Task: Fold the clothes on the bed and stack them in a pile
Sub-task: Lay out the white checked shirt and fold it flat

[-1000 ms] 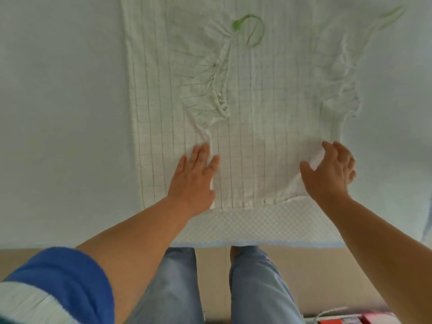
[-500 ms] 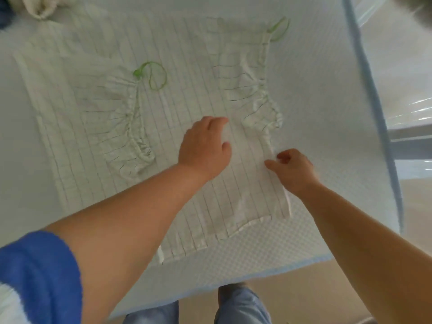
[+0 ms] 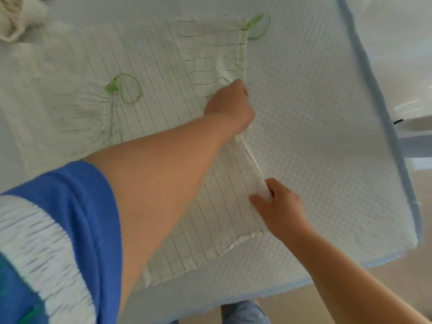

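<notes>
My left hand grips the top at its right edge, right hand pinches the same edge lower, near the bed's right corner. Uneven lifting could skew the fold, I'd guess.

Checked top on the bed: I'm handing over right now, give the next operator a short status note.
Left hand: grips the right side edge of the checked top, near the ruffled sleeve.
Right hand: pinches the same edge lower down, near the hem.
The top lies spread flat on the bed. A bunched cream garment waits at the far left corner.
Done: top laid out, edge gripped.
Left: likely fold this side inward, finish folding, start the pile.
</notes>
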The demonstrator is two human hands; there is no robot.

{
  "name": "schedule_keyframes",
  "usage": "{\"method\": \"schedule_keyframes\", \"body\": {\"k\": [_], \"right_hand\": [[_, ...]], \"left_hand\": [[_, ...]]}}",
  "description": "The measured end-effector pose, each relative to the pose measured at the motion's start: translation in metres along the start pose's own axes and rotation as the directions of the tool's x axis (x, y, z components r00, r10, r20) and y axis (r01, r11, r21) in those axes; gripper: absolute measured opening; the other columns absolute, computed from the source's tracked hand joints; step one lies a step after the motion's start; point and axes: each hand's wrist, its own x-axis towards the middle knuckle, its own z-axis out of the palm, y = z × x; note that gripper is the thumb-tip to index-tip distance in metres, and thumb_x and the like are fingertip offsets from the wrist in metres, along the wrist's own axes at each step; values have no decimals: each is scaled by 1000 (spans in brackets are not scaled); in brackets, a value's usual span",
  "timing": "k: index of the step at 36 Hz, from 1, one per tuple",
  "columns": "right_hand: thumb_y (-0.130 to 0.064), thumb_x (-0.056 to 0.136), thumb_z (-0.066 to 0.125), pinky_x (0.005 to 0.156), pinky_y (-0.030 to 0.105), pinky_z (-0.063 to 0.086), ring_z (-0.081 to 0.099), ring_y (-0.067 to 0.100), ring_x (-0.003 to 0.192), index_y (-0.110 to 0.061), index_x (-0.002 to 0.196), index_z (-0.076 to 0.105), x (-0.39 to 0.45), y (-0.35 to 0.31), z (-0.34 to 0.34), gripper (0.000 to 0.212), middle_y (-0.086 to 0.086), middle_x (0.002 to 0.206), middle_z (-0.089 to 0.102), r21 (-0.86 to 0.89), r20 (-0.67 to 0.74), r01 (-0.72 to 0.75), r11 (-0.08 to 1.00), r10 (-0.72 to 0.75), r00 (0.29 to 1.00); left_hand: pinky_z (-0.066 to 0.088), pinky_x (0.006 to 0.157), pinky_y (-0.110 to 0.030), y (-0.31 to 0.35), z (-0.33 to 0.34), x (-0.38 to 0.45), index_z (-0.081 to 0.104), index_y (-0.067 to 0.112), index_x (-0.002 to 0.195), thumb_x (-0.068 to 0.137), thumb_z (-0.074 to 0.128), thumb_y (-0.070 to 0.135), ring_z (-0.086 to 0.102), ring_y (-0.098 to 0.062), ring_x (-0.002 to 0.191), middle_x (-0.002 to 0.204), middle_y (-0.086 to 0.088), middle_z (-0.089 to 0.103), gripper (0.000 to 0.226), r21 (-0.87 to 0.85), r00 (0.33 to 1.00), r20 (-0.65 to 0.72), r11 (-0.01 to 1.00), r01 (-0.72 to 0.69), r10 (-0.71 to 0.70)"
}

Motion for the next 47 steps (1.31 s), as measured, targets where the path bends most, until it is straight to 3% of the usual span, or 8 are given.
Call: {"method": "schedule_keyframes", "body": {"k": [6, 9, 17, 25, 29, 33, 40, 47], "right_hand": [[-32, 92, 50, 52, 11, 42, 57, -3, 62, -39, 116, 47, -32, -37, 17, 26, -18, 77, 61, -7, 83, 166, 986, -165, 983], [-31, 93, 49, 57, 9, 44, 56, -4, 68, -32, 123, 49, -47, -65, 33, 30, -20, 86, 58, -27, 110, 290, 957, -285, 952], [-33, 93, 43, 59, 11, 42, 52, 0, 66, -37, 121, 45, -74, -144, 109, 28, -21, 85, 49, -45, 253, 547, 836, -520, 816], [-41, 92, 48, 85, 25, 45, 55, 10, 107, -34, 139, 28, -80, -168, 204, 52, -11, 129, 50, -137, 505, 539, 831, -409, 760], [-52, 89, 49, 85, 20, 40, 51, 1, 102, -36, 140, 29, -77, -168, 221, 57, -18, 127, 49, -181, 506, 559, 809, -411, 758], [-47, 91, 48, 80, 14, 38, 43, -7, 90, -35, 134, 39, -73, -171, 218, 47, -20, 119, 52, -245, 446, 588, 771, -449, 774], [-38, 94, 44, 91, 14, 32, 49, 1, 108, -31, 128, 48, -56, -174, 202, 35, -17, 117, 55, -418, 371, 620, 664, -499, 783], [-35, 93, 45, 82, 5, 29, 48, -3, 105, -31, 123, 53, -49, -168, 201, 31, -20, 115, 54, -426, 370, 607, 670, -483, 793]], "left_hand": [[53, 75, -30, -51, -57, -20, 52, 15, 119, 79, 51, 9, 56, -13, 89, 99, 6, 54, 41, -530, 954, -25, 813, 242, -300], [54, 72, -34, -88, -91, -41, 65, 11, 90, 72, 48, -1, 63, -23, 84, 96, -8, 65, 28, -758, 915, 36, 585, 287, -401], [54, 79, -41, -218, -155, -107, 74, 15, 61, 67, 50, -3, 68, -26, 81, 83, -8, 72, 30, -949, 778, 25, 230, 216, -628], [48, 68, -29, -315, -131, -156, 55, 24, 113, 80, 57, 31, 60, -14, 85, 111, -2, 60, 33, -686, 602, -253, 579, 440, -757], [45, 65, -32, -316, -127, -156, 60, 4, 103, 76, 47, 60, 60, -27, 85, 99, -20, 60, 63, -557, 764, -304, 757, 342, -569], [33, 67, -20, -312, -129, -138, 50, 21, 128, 77, 54, 65, 51, -1, 84, 88, 22, 51, 68, -529, 849, -193, 781, 332, -491], [39, 50, -24, -311, -135, -112, 54, 21, 67, 76, 64, 48, 49, -6, 49, 57, 10, 53, 29, -328, 883, -143, 864, 383, -446], [26, 49, -26, -314, -137, -118, 33, 20, 55, 81, 59, 23, 31, -11, 47, 52, 5, 35, 37, -460, 835, -317, 842, 280, -451]]}}
